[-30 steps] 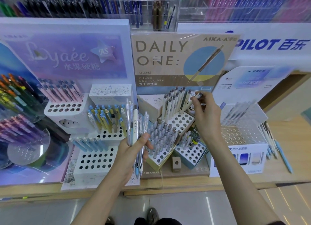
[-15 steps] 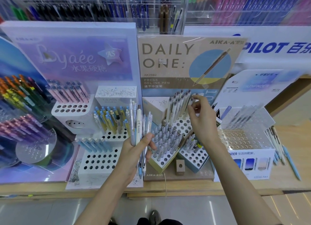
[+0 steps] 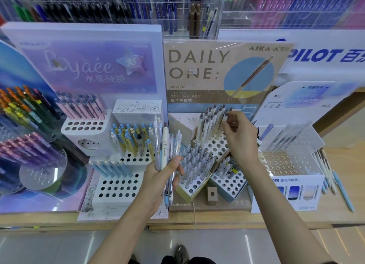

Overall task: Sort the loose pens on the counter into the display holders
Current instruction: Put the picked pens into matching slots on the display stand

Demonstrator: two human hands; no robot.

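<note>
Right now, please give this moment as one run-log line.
left hand: holds bundle of pens | right hand: pinches cream pen at back holder | loose pens: on counter

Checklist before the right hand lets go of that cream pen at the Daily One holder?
1. Grip: right hand pinches cream pen near its top: ok.
2. Tip seated in a hole of the white holder: cannot tell, the hand hides it.
3. Lean matches the neighbouring cream pens: ok.
4. Stock: left hand grips pen bundle firmly: ok.
5. All loose pens at far right sorted: not ok.
</note>
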